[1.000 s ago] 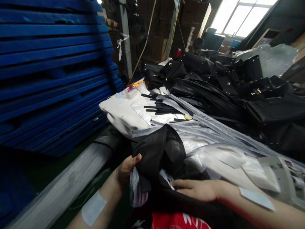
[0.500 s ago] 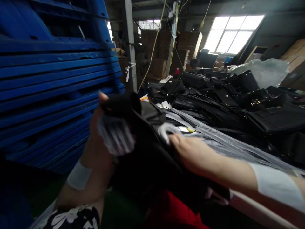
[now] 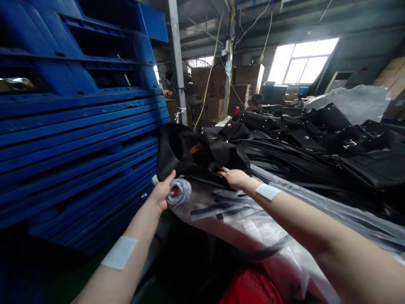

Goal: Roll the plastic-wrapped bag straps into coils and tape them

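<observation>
A black bag point(image 3: 177, 147) made of soft leather-like material lies in front of me, its opening facing up, with a small orange-brown mark showing inside. My left hand point(image 3: 160, 194) is closed at its near left edge, thumb on top. Against those fingers sits a whitish translucent roll point(image 3: 180, 192); whether it is attached to the bag I cannot tell. My right hand point(image 3: 236, 178) grips the bag's right side, its fingertips partly hidden in the dark material. Beneath the bag is clear plastic sheeting point(image 3: 228, 223) with dark strips on or under it.
Blue plastic pallets point(image 3: 79, 143) rise in a tall stack on the left. To the right spreads a heap of black bags point(image 3: 294, 135) with metal fittings. A grey post point(image 3: 177, 55) and hanging cords stand ahead. Red fabric point(image 3: 253, 287) shows below; a person's head point(image 3: 257, 100) is at the back.
The bag has moved from close to me, raised and blurred, to farther forward over the plastic sheeting. Both arms have stretched forward, and the view has tilted up slightly.
</observation>
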Action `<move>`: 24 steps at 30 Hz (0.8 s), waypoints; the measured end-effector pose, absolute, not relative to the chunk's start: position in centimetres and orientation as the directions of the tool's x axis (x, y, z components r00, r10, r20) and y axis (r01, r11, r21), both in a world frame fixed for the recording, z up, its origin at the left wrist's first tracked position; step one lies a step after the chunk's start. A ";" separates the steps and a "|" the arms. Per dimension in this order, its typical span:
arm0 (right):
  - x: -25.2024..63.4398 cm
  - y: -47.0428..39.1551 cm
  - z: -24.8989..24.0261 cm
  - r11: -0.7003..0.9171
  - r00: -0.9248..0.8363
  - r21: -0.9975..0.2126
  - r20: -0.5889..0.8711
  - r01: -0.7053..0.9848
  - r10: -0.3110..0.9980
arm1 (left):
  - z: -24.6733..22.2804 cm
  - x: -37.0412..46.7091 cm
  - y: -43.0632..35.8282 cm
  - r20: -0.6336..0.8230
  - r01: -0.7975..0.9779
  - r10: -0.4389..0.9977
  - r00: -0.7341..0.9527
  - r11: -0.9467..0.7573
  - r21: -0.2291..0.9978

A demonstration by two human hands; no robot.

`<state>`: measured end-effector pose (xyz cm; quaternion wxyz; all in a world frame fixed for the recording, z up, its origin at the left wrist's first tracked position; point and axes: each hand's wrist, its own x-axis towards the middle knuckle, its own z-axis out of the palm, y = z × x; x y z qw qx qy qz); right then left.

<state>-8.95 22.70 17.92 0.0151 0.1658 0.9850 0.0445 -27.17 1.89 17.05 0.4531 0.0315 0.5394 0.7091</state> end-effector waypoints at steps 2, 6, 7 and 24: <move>-8.6 23.0 14.9 0.949 -0.946 0.084 -0.094 0.303 0.310 | 13.4 -26.7 1.3 -0.528 -0.643 0.669 -0.523 0.097 0.760; -6.4 23.7 12.3 0.957 -0.949 0.041 -0.130 0.286 0.289 | 8.4 -24.9 -1.2 -0.623 -0.669 0.670 -0.404 0.248 0.700; -5.4 23.8 12.2 0.957 -0.950 0.022 -0.117 0.290 0.290 | 7.6 -24.4 -1.9 -0.627 -0.656 0.680 -0.381 0.279 0.701; 14.6 30.3 8.2 0.557 -0.562 -0.087 -0.049 0.826 0.825 | 2.3 -0.6 -2.3 -0.534 -0.461 0.844 0.044 0.491 0.739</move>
